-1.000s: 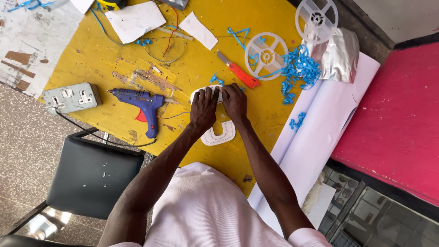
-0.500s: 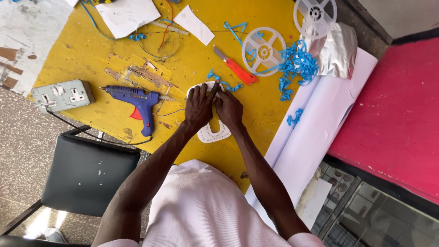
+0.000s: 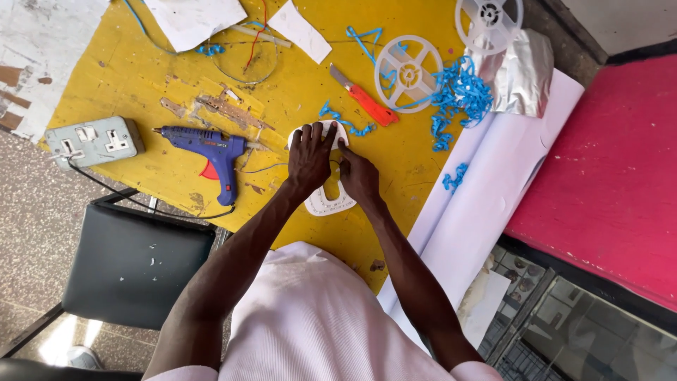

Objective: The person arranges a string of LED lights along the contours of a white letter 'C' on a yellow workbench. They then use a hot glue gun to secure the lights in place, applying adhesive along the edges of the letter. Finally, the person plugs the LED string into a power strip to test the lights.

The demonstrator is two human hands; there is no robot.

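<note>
1. Left hand [image 3: 309, 156] lies flat, fingers spread, pressing the white cut-out shape [image 3: 330, 203] on the yellow table [image 3: 134, 77].
2. Right hand [image 3: 360, 175] pinches the shape's edge.
3. Blue glue gun [image 3: 211, 152] lies nearby, left of the shape.

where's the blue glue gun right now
In the head view, the blue glue gun lies on the yellow table, just left of the left hand, between it and the grey socket box.
</note>
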